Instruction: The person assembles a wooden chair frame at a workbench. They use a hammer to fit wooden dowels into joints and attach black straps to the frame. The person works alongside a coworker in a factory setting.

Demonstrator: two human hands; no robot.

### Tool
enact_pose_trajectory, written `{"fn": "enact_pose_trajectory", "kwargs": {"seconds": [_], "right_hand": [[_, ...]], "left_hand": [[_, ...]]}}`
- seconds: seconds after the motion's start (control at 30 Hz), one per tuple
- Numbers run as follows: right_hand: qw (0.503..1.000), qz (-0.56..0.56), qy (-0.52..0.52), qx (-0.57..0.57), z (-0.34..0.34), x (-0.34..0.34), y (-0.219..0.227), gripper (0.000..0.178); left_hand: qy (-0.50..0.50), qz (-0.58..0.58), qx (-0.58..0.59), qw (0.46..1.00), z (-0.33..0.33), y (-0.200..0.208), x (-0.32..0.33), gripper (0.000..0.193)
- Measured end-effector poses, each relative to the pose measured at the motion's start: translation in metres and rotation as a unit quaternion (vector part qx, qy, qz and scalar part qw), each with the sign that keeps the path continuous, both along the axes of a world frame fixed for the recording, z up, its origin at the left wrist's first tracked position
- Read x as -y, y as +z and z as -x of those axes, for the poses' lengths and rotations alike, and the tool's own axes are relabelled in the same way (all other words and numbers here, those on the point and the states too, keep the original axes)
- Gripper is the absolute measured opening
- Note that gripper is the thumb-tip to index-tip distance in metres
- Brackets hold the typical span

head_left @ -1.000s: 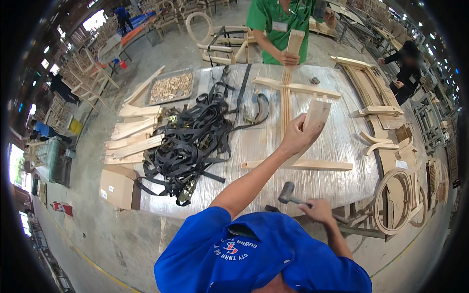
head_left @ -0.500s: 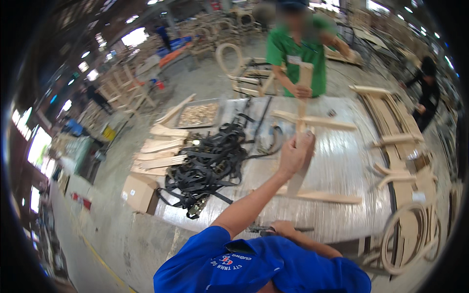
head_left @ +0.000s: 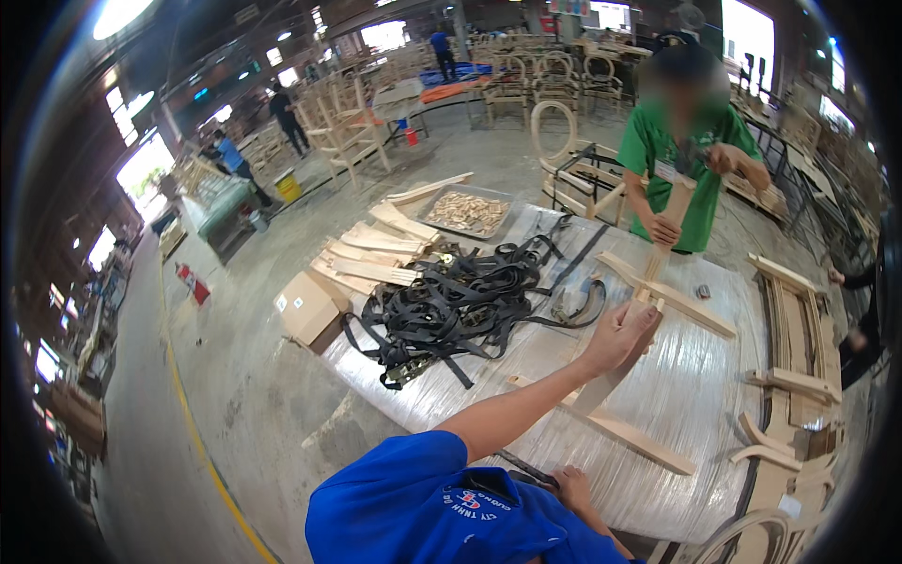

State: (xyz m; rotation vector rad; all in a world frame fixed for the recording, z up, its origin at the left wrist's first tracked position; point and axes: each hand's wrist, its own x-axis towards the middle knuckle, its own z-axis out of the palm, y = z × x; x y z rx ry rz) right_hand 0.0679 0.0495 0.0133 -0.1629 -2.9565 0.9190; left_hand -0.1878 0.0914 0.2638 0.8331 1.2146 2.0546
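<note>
My left hand [head_left: 622, 336] reaches across the table, its fingers wrapped round a flat pale wooden chair part [head_left: 596, 389]. Small light ends [head_left: 648, 296] stick out just beyond my fingers. Past them, a co-worker in green grips an upright wooden piece [head_left: 678, 200] with one hand [head_left: 664, 231]; the two pieces meet or overlap near my fingers. Close to my body, my right hand [head_left: 570, 489] is at the table's near edge, beside a dark long object [head_left: 526, 468] whose kind I cannot make out. Its fingers are curled and partly hidden.
Tangled black straps [head_left: 460, 305] with metal buckles lie left on the film-covered table [head_left: 700, 381]. Wooden slats [head_left: 381, 246], a tray of small wood pieces [head_left: 470, 212] and a cardboard box [head_left: 310, 305] sit beyond. Loose wooden rails [head_left: 639, 442] lie on the table; a rack [head_left: 799, 329] stands right.
The view has swung left and upward, so the table appears lower and further right. My left hand still grips the wooden part. The co-worker's raised hand has come toward the top of the upright piece.
</note>
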Motion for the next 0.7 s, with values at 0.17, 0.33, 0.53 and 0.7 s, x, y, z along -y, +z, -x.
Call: {"fn": "enact_pose_trajectory", "kwargs": {"seconds": [0.17,0.33,0.53,0.7], "right_hand": [[0.998,0.054,0.0,-0.017,-0.008,-0.011,0.005,0.028],[0.994,0.092,0.019,0.048,0.001,-0.022,0.005,0.03],[0.988,0.115,0.019,0.105,0.008,-0.025,0.002,0.031],[0.99,0.123,0.002,0.067,0.008,-0.023,0.006,0.031]], "left_hand": [[-0.009,-0.005,-0.009,1.0,0.0,-0.002,0.001,0.044],[-0.006,0.0,-0.006,1.0,0.001,0.0,0.003,0.043],[-0.016,-0.002,-0.01,1.0,0.003,-0.003,0.004,0.041],[-0.008,-0.013,-0.025,1.0,0.004,-0.008,0.005,0.04]]}}
